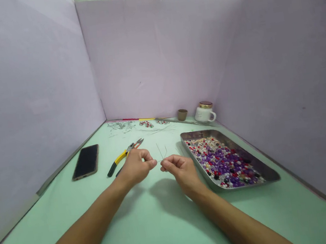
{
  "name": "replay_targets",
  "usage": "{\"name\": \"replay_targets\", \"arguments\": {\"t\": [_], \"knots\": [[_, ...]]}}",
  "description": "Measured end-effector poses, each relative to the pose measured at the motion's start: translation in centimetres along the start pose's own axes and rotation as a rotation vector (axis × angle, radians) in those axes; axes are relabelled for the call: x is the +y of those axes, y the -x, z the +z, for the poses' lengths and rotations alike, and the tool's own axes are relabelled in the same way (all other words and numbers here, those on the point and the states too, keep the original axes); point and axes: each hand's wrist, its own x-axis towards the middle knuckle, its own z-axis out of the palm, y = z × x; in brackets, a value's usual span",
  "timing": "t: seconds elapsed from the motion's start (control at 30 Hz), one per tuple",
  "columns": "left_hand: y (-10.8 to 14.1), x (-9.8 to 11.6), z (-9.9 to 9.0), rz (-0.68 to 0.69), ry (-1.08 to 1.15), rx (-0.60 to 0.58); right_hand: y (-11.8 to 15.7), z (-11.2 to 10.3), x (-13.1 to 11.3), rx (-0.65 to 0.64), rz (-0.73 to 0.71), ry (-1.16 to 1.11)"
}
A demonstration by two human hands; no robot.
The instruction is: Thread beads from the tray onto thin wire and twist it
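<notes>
Thin wires (161, 153) cross and stick up between my two hands, above the green cloth. My right hand (181, 170) pinches them near where they meet. One wire end reaches across to my left hand (138, 165), whose thumb and forefinger are closed on it. Just behind my left hand lie pliers (121, 156) with yellow and black handles, partly hidden by the hand, and beside their jaws a tool with orange on it (138, 142). To the right of my right hand stands a metal tray (267, 172) of loose beads (225, 161), purple, red, black and white.
A phone (86, 162) lies at the left. Along the back are a heap of wire pieces (121, 126), small beaded pieces (146, 124), a brown cup (182, 114) and a lidded white mug (204, 113). Pale walls (156, 54) enclose the green table (117, 229) on three sides.
</notes>
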Motion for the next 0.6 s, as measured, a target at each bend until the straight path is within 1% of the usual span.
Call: {"name": "replay_targets", "arguments": {"t": [0.03, 0.07, 0.1, 0.17, 0.23, 0.3, 0.37, 0.43, 0.5, 0.53, 0.6], "knots": [[-0.09, -0.04, -0.18, -0.087, 0.11, -0.07, 0.16, 0.11, -0.14, -0.014, -0.005, -0.032], [-0.16, -0.09, -0.35, -0.14, 0.201, -0.121, 0.3, 0.22, -0.24, -0.041, -0.003, -0.073], [-0.21, -0.14, -0.48, -0.165, 0.267, -0.153, 0.42, 0.3, -0.27, -0.081, 0.004, -0.117], [-0.24, -0.22, -0.62, -0.162, 0.333, -0.187, 0.52, 0.35, -0.16, -0.197, 0.036, -0.199], [-0.21, -0.22, -0.58, -0.149, 0.338, -0.218, 0.49, 0.21, 0.1, -0.321, 0.081, -0.242], [-0.17, -0.19, -0.46, -0.127, 0.32, -0.249, 0.4, -0.03, 0.34, -0.407, 0.119, -0.256], [-0.17, -0.21, -0.35, -0.058, 0.3, -0.276, 0.33, -0.25, 0.45, -0.469, 0.15, -0.275], [-0.19, -0.36, -0.26, 0.082, 0.32, -0.305, 0.36, -0.36, 0.48, -0.54, 0.2, -0.32], [-0.16, -0.59, -0.16, 0.224, 0.393, -0.337, 0.52, -0.32, 0.51, -0.627, 0.261, -0.384], [-0.12, -0.72, -0.09, 0.272, 0.44, -0.353, 0.64, -0.26, 0.53, -0.67, 0.289, -0.417], [-0.03, -0.93, 0.08, 0.314, 0.511, -0.395, 0.86, -0.12, 0.55, -0.742, 0.333, -0.467]]}}
